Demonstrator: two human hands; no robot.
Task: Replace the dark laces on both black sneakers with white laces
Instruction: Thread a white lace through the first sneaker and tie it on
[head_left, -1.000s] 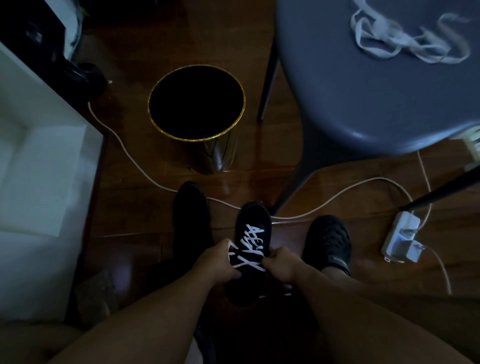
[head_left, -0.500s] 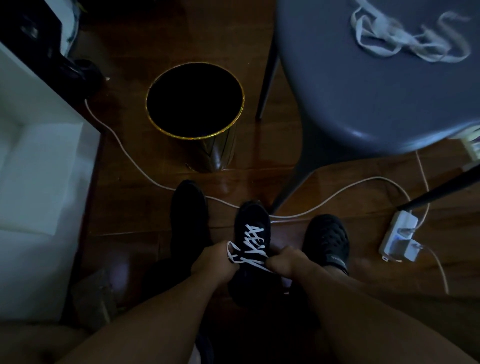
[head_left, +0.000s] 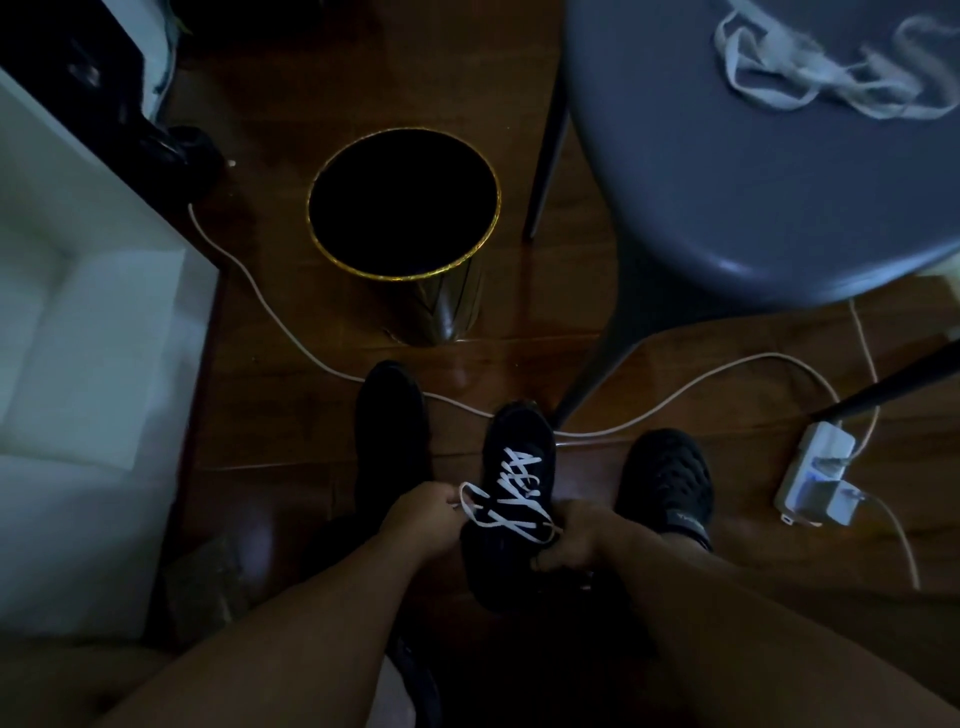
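A black sneaker (head_left: 511, 561) stands on the wooden floor between my hands, toe pointing away, with a white lace (head_left: 519, 493) threaded up its front. My left hand (head_left: 421, 514) pinches a loop of that lace at the shoe's left side. My right hand (head_left: 576, 540) grips the shoe's right side near the collar, where the lace's other end runs into its fingers. A second black sneaker (head_left: 392, 431) stands just to the left, its laces too dark to make out. More white laces (head_left: 810, 78) lie tangled on the grey stool (head_left: 753, 182).
A black bin with a gold rim (head_left: 405, 208) stands ahead. A white cable (head_left: 291, 332) crosses the floor to a white charger block (head_left: 815, 478) at right. My foot in a black clog (head_left: 665, 478) rests right of the sneaker. White furniture (head_left: 78, 364) fills the left.
My left hand has drawn the lace out to the left into a wider loop. My right hand has slid back along the shoe's right side toward the collar.
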